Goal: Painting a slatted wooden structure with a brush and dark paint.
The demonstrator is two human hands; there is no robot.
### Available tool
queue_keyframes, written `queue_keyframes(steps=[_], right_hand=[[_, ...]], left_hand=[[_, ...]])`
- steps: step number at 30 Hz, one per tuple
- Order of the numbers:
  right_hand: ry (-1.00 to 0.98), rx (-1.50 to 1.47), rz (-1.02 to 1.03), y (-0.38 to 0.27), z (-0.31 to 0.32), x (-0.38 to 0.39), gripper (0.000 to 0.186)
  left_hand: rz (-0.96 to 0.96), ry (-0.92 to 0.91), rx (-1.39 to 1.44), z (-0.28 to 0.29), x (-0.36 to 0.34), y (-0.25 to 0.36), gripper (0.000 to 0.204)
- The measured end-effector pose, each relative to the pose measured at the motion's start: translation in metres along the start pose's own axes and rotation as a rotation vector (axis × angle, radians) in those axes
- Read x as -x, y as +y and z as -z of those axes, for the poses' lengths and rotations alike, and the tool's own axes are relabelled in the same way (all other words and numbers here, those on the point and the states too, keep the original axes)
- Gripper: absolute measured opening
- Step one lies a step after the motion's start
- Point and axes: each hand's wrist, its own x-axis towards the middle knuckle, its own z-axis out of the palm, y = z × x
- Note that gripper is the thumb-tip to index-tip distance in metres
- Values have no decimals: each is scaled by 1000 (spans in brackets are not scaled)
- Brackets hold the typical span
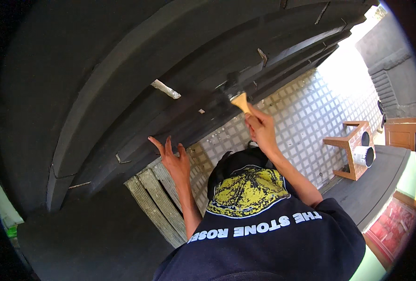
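Note:
My right hand [262, 131] is closed round the pale wooden handle of a paintbrush [240, 101]. The brush's dark-coated bristles touch a black, stepped surface [184, 105] with long curved ridges. A wet-looking black patch lies just beyond the bristles. My left hand [174, 161] is held up with its fingers spread, holding nothing. Its fingertips are close to the lower part of the same surface; whether they touch it I cannot tell. Left of the brush, a whitish strip [166, 89] stands out against the black.
To the right, a brown stool [346, 145] bears a white can [363, 157] with dark contents and another dark round opening beside it. A tiled floor [306, 117] extends below the black surface. Weathered slatted boards [154, 196] lie by my left forearm. A grey curved ledge [376, 182] borders the right.

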Motion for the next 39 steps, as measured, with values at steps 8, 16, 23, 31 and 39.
queue_keyframes(steps=[8, 16, 23, 31, 39], right_hand=[[-262, 104, -95, -4, 23, -1, 41], [259, 276, 175, -22, 63, -23, 38], [135, 550, 508, 22, 3, -3, 42], [-3, 665, 354, 13, 20, 10, 46], [55, 672, 457, 46, -9, -6, 47]], left_hand=[[-21, 0, -30, 0, 0, 0, 41], [-12, -6, -6, 4, 2, 1, 41], [-6, 4, 20, -2, 0, 1, 39], [-75, 48, -69, 2, 2, -3, 37], [-23, 22, 15, 9, 1, -2, 25]])
